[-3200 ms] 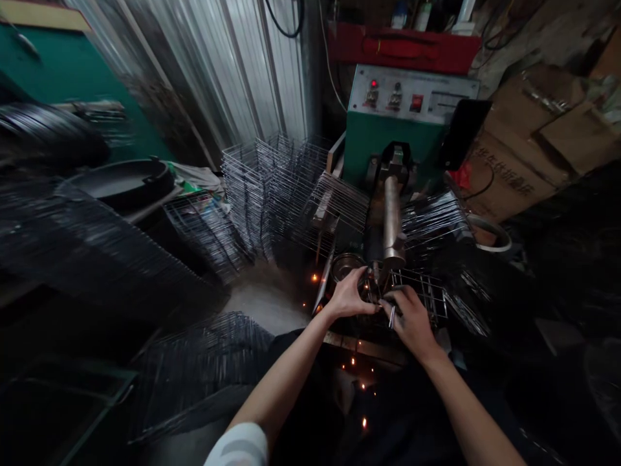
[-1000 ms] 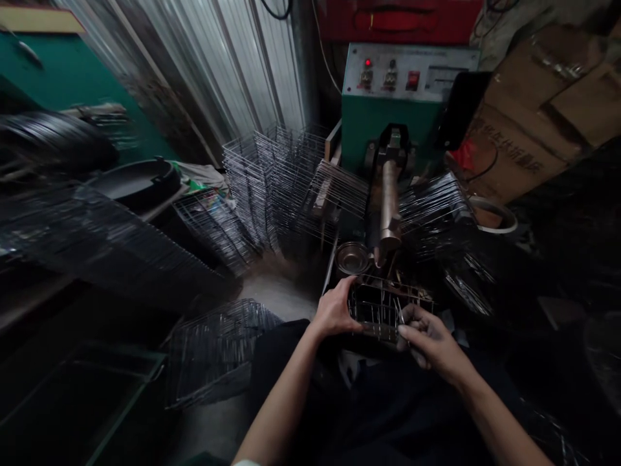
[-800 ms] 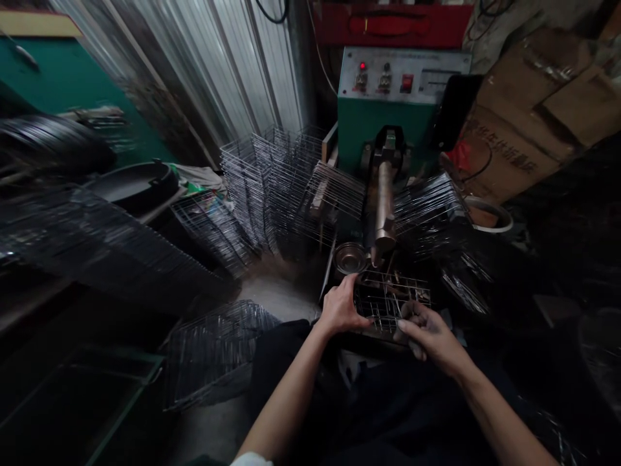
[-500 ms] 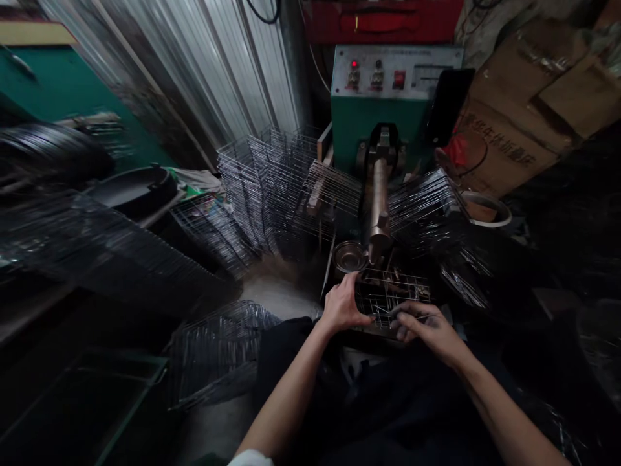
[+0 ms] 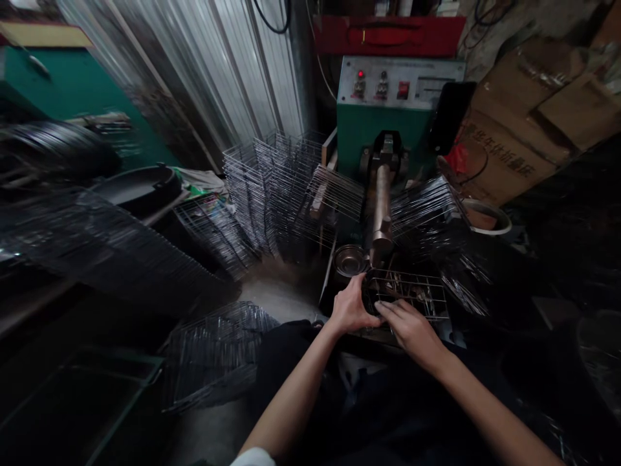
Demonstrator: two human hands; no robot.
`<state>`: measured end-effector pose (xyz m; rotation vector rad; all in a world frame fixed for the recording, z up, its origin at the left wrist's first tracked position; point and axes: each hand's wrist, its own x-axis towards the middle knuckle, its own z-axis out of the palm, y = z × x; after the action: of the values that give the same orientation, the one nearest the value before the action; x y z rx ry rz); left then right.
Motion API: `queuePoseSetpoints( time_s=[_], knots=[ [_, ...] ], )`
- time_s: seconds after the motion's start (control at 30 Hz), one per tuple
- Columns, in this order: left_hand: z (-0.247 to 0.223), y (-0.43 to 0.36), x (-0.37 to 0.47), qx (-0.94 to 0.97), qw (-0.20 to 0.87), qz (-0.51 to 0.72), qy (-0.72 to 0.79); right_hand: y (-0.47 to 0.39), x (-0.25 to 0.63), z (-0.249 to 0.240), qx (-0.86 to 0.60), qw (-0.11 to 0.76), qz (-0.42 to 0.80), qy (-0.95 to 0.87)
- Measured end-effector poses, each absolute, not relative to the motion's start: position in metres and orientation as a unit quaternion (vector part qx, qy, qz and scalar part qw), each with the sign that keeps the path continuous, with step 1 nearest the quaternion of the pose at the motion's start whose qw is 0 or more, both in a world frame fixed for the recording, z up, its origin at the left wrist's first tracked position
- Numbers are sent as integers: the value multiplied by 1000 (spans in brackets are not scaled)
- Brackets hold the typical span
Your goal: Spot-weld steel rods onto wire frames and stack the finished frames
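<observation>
A small wire rack [image 5: 427, 289] lies below the tip of the machine's metal electrode arm [image 5: 382, 213]. My left hand [image 5: 350, 307] is closed around its left end, fingers at the far side and thumb at the near side. My right hand [image 5: 412, 327] reaches over the near edge, its fingers pressed together and the tips close to my left thumb. Whatever those fingertips pinch is too small and dark to make out. A round metal dish [image 5: 349, 259] sits just beyond my left hand.
The green machine [image 5: 352, 129] with switches and a red light stands ahead, a black phone [image 5: 451, 116] on its right. Stacked wire racks [image 5: 257, 188] rise at left; more racks [image 5: 213, 356] lie below. Bundled wire pieces [image 5: 422, 207] and a cardboard box [image 5: 504, 155] are at right.
The wire rack has shifted a little to the right. My right hand has moved left, closer to my left thumb, and its fingers now point forward and left. The camera view has tilted slightly.
</observation>
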<state>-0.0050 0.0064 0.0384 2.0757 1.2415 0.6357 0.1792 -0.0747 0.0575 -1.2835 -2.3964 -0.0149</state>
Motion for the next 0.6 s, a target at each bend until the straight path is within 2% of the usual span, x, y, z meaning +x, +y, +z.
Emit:
queuePoseSetpoints(
  time_s=[0.27, 0.6],
  knots=[
    [31, 19, -1, 787, 321, 265, 455, -64, 179, 55, -457, 269, 25, -848],
    [23, 36, 0, 779, 329, 300, 442, -45, 179, 56, -469, 285, 31, -835]
  ],
)
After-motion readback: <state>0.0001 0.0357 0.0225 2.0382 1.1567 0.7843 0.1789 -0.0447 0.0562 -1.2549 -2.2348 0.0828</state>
